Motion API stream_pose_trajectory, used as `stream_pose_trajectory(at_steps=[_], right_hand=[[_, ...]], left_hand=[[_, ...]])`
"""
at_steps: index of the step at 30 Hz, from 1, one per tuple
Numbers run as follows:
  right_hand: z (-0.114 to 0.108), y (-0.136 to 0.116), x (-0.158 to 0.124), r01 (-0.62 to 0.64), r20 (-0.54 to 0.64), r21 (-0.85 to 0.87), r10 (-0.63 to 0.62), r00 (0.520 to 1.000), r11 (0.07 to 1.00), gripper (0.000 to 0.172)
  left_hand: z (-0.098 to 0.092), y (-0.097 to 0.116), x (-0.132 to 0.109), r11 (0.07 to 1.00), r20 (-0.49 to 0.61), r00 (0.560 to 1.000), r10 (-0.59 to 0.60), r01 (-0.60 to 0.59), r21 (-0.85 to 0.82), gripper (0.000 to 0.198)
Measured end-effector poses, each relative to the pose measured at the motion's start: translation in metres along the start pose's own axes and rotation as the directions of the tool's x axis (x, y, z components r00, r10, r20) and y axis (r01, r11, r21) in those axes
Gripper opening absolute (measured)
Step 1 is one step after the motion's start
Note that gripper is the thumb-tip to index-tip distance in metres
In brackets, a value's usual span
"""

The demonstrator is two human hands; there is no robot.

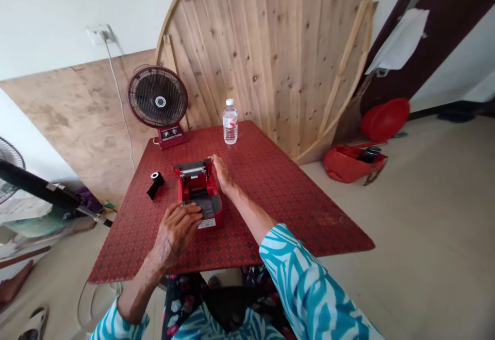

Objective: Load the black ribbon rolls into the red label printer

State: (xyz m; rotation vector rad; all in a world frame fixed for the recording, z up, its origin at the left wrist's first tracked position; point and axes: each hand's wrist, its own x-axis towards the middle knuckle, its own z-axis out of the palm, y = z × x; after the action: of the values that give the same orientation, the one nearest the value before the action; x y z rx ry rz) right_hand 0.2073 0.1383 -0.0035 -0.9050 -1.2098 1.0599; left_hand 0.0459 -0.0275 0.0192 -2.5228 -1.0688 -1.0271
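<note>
Red machine (199, 193) on the desk (270, 195), left of its middle, the long body running away from the wearer. Casing glossy red; top stood open, showing a dark hollow with a silver bar across the far part and a dark grey edge beyond it. A grey panel (208, 207) covered the near end; a white label (207, 223) with small print sat on the near face.

Left grip (178, 226): palm down, fingers lightly bent and lying close together, tips on the left side of the grey panel. Thumb hidden beneath. Right grip (222, 172): arm stretched out, fingertips at the far right corner of the machine, fingers pointing away from the wearer. At this range I could not tell whether either grip was clamped on the casing or only resting against it.

The machine lay between the two: ahead and to the right of the left grip, directly left of the right grip, touched by both.

Near it, on the left, a black roll (156, 179) with a white core, its loose tail trailing toward the wearer. At the far edge of the desk, a maroon fan (158, 97), and to its right a clear bottle (230, 123), upright with a white cap. Behind, a round wooden board (266, 56) leaned on the wall.
</note>
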Motion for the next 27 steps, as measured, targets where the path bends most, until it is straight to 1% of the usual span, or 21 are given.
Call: stream_pose_trajectory(at_steps=[1, 2, 3, 5, 7, 8, 10, 12, 13, 17, 19, 21, 23, 24, 25, 26, 27], right_hand=[[-0.002, -0.002, -0.010, 0.015, 0.007, -0.022, -0.015, 1.000, 1.000, 0.050], [-0.005, -0.002, -0.023, 0.045, 0.020, -0.044, -0.044, 0.999, 0.998, 0.048], [-0.008, -0.002, -0.036, 0.057, 0.019, -0.056, -0.056, 0.998, 0.997, 0.041], [-0.013, -0.001, -0.058, 0.027, -0.004, -0.045, -0.027, 1.000, 0.999, 0.025], [-0.016, 0.001, -0.072, 0.007, -0.022, 0.001, -0.007, 1.000, 1.000, 0.024], [-0.016, 0.002, -0.076, 0.002, -0.023, 0.025, -0.001, 1.000, 1.000, 0.027], [-0.014, 0.004, -0.077, -0.009, -0.014, 0.064, 0.010, 1.000, 0.998, 0.031], [-0.012, 0.005, -0.076, -0.026, -0.010, 0.087, 0.027, 1.000, 0.996, 0.032], [-0.011, 0.005, -0.075, -0.035, -0.010, 0.094, 0.037, 0.999, 0.995, 0.033], [-0.013, 0.004, -0.075, -0.045, 0.012, 0.083, 0.045, 0.999, 0.995, 0.034], [-0.015, 0.003, -0.075, -0.010, 0.025, 0.025, 0.010, 1.000, 1.000, 0.034], [-0.018, 0.001, -0.074, 0.029, 0.045, -0.044, -0.027, 0.999, 0.999, 0.035], [-0.019, 0.001, -0.074, 0.044, 0.068, -0.079, -0.039, 0.997, 0.996, 0.036], [-0.020, 0.002, -0.074, 0.045, 0.073, -0.081, -0.039, 0.997, 0.996, 0.036], [-0.020, 0.004, -0.075, 0.045, 0.073, -0.075, -0.040, 0.997, 0.996, 0.036], [-0.019, 0.007, -0.077, 0.041, 0.068, -0.059, -0.037, 0.997, 0.997, 0.035], [-0.019, 0.011, -0.079, 0.030, 0.059, -0.032, -0.028, 0.998, 0.999, 0.036]], left_hand=[[0.001, 0.001, 0.000, 1.000, -0.006, 1.000, 0.000, 0.000, 0.001, 0.011], [0.001, 0.001, -0.001, 1.000, -0.007, 1.000, -0.001, 0.001, 0.002, 0.011], [0.001, 0.002, -0.001, 1.000, -0.002, 1.000, -0.003, 0.003, 0.001, 0.013], [0.000, 0.002, -0.003, 1.000, 0.020, 1.000, -0.010, 0.011, -0.017, 0.017], [-0.002, 0.000, -0.004, 0.998, 0.038, 0.999, -0.028, 0.030, -0.061, 0.019], [-0.004, -0.003, -0.005, 0.995, 0.035, 0.998, -0.056, 0.058, -0.082, 0.020], [-0.006, -0.010, -0.007, 0.983, 0.006, 0.988, -0.156, 0.156, -0.094, 0.028], [-0.007, -0.020, -0.010, 0.964, -0.020, 0.966, -0.259, 0.258, -0.065, 0.037], [-0.006, -0.025, -0.011, 0.957, -0.018, 0.958, -0.288, 0.287, -0.046, 0.040], [0.000, -0.039, -0.018, 0.956, 0.036, 0.956, -0.292, 0.292, -0.012, 0.045], [0.003, -0.042, -0.022, 0.954, 0.033, 0.954, -0.298, 0.299, -0.019, 0.046], [0.005, -0.042, -0.024, 0.943, 0.029, 0.945, -0.326, 0.327, -0.061, 0.045], [0.006, -0.041, -0.026, 0.907, 0.031, 0.920, -0.390, 0.389, -0.163, 0.044], [0.007, -0.039, -0.026, 0.870, 0.035, 0.899, -0.437, 0.432, -0.237, 0.043], [0.007, -0.038, -0.025, 0.817, 0.036, 0.868, -0.496, 0.480, -0.321, 0.041], [0.008, -0.036, -0.025, 0.744, 0.038, 0.825, -0.563, 0.527, -0.410, 0.040], [0.009, -0.034, -0.024, 0.654, 0.046, 0.771, -0.636, 0.569, -0.498, 0.038]])
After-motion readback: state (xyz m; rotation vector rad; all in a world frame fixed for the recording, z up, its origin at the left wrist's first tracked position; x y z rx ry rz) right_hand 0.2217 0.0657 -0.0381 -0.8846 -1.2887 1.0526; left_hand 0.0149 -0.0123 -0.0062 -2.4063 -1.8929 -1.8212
